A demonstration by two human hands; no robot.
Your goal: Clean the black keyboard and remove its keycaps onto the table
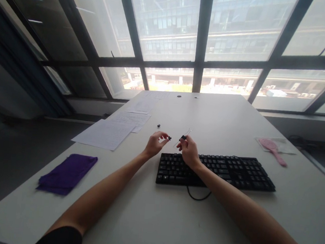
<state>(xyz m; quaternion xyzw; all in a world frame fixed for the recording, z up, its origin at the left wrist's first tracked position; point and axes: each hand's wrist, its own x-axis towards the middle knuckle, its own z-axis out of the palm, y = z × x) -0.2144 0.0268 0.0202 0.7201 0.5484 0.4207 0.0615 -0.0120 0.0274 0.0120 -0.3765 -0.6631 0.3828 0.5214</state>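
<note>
Head view: the left hand (155,144) pinches a small black piece (169,138), and the right hand (189,148) holds a black wire keycap puller (182,138) near it at 3 o'clock. A black keyboard (228,169) lies on the worktop (141,219) at 4 o'clock from the left hand, and a purple cloth (68,174) at 8 o'clock.

A small black piece (169,138) is pinched between thumb and fingertips of the left hand (156,143). A wire tool (183,138) is gripped by its black body in the right hand (189,149), near the piece, not touching it. The keyboard (244,172) is partly covered by the right forearm; its cable (198,199) is looped at the near edge. A second piece (158,126) is seen beyond the left hand. Papers (106,134) and a purple cloth (67,174) are laid at left, a pink handled item (272,146) at right.
</note>
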